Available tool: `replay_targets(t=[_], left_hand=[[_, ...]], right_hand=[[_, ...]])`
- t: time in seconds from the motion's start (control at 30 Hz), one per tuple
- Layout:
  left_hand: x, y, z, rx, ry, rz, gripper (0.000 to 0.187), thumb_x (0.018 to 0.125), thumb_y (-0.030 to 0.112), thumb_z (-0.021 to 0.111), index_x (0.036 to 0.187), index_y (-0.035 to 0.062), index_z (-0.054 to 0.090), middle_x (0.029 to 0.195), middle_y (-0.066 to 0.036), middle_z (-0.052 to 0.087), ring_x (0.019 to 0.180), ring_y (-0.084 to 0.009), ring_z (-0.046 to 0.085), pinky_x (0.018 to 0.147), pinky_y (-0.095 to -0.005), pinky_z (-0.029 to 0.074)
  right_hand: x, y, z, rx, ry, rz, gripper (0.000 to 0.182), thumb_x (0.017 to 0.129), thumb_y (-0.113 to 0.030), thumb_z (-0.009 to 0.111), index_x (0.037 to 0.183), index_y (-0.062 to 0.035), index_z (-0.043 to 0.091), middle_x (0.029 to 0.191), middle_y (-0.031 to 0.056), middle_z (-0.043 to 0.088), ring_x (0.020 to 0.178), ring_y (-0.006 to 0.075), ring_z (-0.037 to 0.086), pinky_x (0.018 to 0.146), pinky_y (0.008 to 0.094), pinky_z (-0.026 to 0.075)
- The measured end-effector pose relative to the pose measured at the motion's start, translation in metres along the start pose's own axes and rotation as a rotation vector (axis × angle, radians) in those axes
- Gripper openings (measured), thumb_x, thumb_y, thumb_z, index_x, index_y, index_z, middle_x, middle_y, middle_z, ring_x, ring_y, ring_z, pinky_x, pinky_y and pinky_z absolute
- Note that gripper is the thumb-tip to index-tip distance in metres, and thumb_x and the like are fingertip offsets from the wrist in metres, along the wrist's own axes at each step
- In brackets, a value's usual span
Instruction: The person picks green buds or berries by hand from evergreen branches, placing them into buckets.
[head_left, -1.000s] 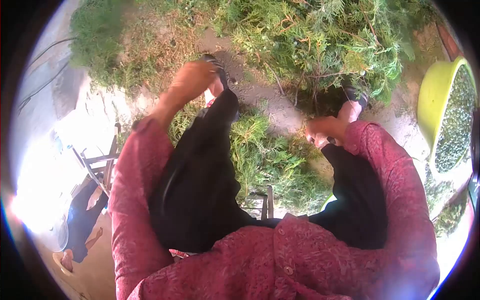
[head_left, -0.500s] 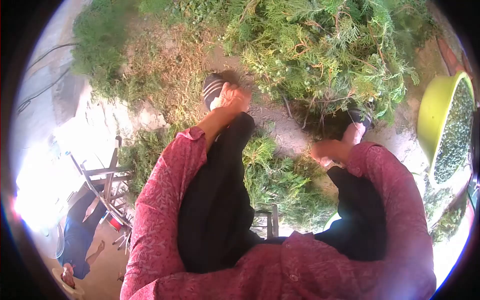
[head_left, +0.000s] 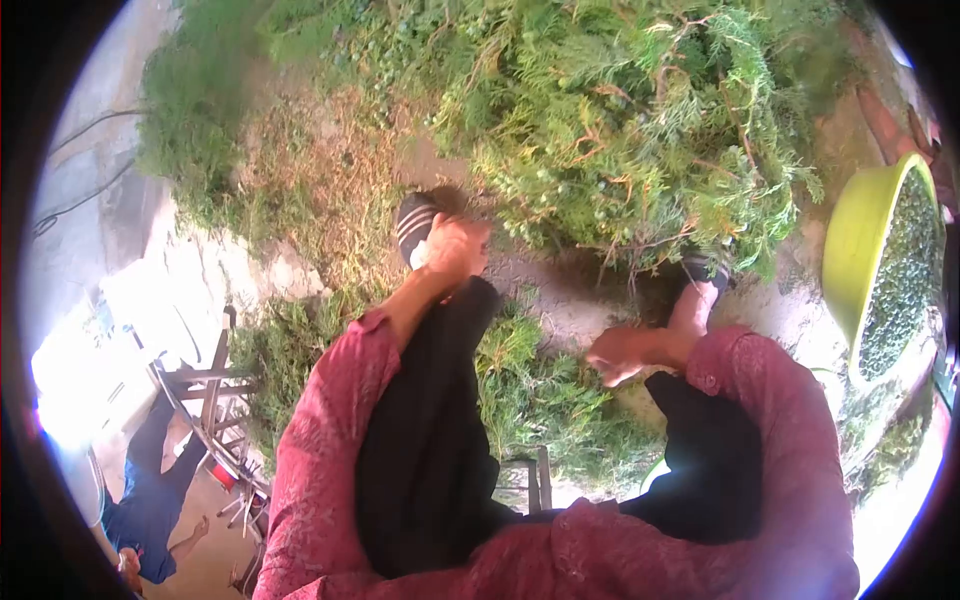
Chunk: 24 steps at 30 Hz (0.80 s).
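Branch pile [head_left: 620, 130], ahead of both hands [head_left: 452, 248] [head_left: 628, 353]

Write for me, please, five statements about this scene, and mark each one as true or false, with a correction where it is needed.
1. The yellow-green basin holds many small green pieces. True.
2. The left hand is near a dark shoe with light stripes. True.
3. The right hand is inside the basin. False: it is apart from the basin, near the right trouser leg.
4. The shirt sleeves are plain white. False: they are red and patterned.
5. Leafy conifer branches lie on the ground. True.
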<state>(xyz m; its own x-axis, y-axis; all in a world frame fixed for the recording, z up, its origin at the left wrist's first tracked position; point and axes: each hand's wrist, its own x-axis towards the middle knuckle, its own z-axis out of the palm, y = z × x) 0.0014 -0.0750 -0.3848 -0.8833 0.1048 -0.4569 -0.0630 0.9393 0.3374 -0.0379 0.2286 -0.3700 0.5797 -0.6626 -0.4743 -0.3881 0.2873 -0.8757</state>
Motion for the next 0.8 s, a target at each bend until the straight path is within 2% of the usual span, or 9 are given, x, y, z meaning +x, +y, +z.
replay_targets(t=[0.03,0.1,0.13,0.3,0.47,0.53,0.7,0.77,0.8], left_hand=[[0.000,0.007,-0.009,-0.125,-0.002,-0.108,0.016,0.064,0.015,0.058,0.078,0.0090,0.059,0.078,-0.009,0.060,0.079,-0.0241,0.058,0.074,-0.0382,0.040],[-0.006,0.033,-0.047,-0.405,-0.015,-0.159,0.015,0.065,0.014,0.059,0.078,0.0078,0.059,0.077,-0.011,0.059,0.075,-0.0249,0.058,0.069,-0.0371,0.042],[-0.012,0.047,-0.065,-0.684,-0.041,-0.225,0.015,0.065,0.012,0.061,0.078,0.0065,0.059,0.075,-0.012,0.059,0.072,-0.0256,0.058,0.065,-0.0361,0.044],[-0.013,0.109,-0.088,-0.628,0.068,0.453,0.023,0.068,0.016,0.068,0.084,0.0020,0.060,0.075,-0.013,0.059,0.069,-0.0272,0.058,0.061,-0.0338,0.047],[0.010,0.124,-0.094,-0.586,0.019,0.264,0.028,0.071,0.018,0.067,0.091,0.0014,0.058,0.081,-0.014,0.058,0.076,-0.0273,0.058,0.068,-0.0372,0.046],[0.018,0.128,-0.083,-0.483,0.011,0.126,0.032,0.073,0.023,0.065,0.094,-0.0005,0.056,0.082,-0.015,0.058,0.077,-0.0260,0.058,0.068,-0.0365,0.047],[0.040,0.156,-0.044,-0.187,0.225,0.050,0.041,0.077,0.031,0.059,0.093,-0.0066,0.054,0.077,-0.017,0.058,0.064,-0.0235,0.058,0.059,-0.0310,0.047],[0.053,0.167,-0.067,-0.693,-0.255,-0.275,0.038,0.079,0.029,0.058,0.091,-0.0073,0.055,0.071,-0.016,0.057,0.060,-0.0207,0.056,0.058,-0.0300,0.045],[0.053,0.166,-0.066,-0.682,-0.252,-0.266,0.038,0.079,0.029,0.058,0.091,-0.0073,0.055,0.071,-0.016,0.057,0.060,-0.0207,0.056,0.058,-0.0300,0.045]], right_hand=[[-0.004,-0.011,-0.012,-0.001,0.008,0.013,0.011,0.075,-0.016,0.051,0.077,-0.0054,0.054,0.060,0.0066,0.053,0.054,0.0193,0.052,0.047,0.0335,0.042],[-0.013,-0.026,-0.032,0.883,0.061,0.110,0.020,0.083,-0.025,0.048,0.085,-0.0059,0.053,0.072,0.0061,0.056,0.066,0.0166,0.057,0.054,0.0283,0.045],[-0.018,-0.029,-0.038,0.886,0.068,0.113,0.020,0.083,-0.025,0.048,0.085,-0.0059,0.053,0.072,0.0061,0.056,0.066,0.0166,0.057,0.054,0.0283,0.045],[-0.027,-0.038,-0.058,1.732,0.356,-0.009,0.034,0.085,-0.033,0.049,0.102,-0.0038,0.051,0.097,0.0050,0.054,0.075,0.0126,0.054,0.060,0.0254,0.046],[-0.034,-0.013,-0.051,1.701,0.531,-0.063,0.032,0.086,-0.033,0.048,0.092,-0.0032,0.056,0.084,0.0044,0.057,0.073,0.0133,0.056,0.058,0.0257,0.046],[-0.040,-0.006,-0.047,1.179,0.374,-0.120,0.029,0.084,-0.031,0.051,0.079,-0.0035,0.060,0.071,0.0061,0.057,0.069,0.0127,0.057,0.057,0.0263,0.046],[-0.061,-0.016,-0.033,0.709,0.409,0.058,0.029,0.081,-0.031,0.055,0.077,-0.0033,0.061,0.066,0.0065,0.057,0.062,0.0123,0.054,0.057,0.0270,0.044],[-0.078,-0.012,-0.031,0.455,0.498,0.011,0.027,0.082,-0.030,0.056,0.082,-0.0034,0.061,0.068,0.0049,0.058,0.062,0.0119,0.054,0.057,0.0265,0.043],[-0.092,-0.017,-0.035,0.610,0.608,0.037,0.029,0.081,-0.031,0.056,0.083,-0.0022,0.060,0.070,0.0050,0.058,0.063,0.0118,0.055,0.058,0.0260,0.043]])
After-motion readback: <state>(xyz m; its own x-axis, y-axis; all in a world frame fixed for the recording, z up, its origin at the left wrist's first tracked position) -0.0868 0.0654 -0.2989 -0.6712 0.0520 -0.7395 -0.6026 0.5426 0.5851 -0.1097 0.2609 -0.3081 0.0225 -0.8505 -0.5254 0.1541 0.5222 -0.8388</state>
